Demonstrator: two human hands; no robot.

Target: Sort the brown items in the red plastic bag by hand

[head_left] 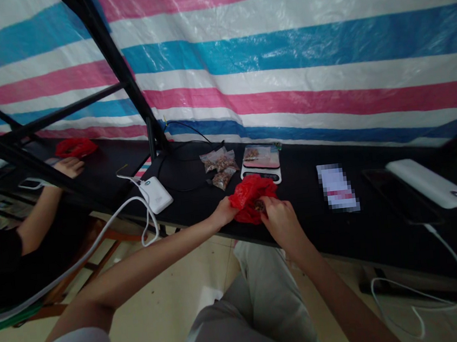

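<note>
My left hand point(223, 213) pinches the red bag point(251, 197) at the near table point(382, 231) edge, holding its mouth wide. My right hand point(279, 217) dips in, fingers closed on something small. Scale point(261, 163) just beyond, packets point(220, 167) to its left.

Red plastic bag point(251, 197); black table point(381, 225); pink-blue-white striped tarp point(281, 51); white power bank point(431, 182).

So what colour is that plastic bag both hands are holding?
Red. The plastic bag shows best in the head view, between the left hand and right hand.
</note>
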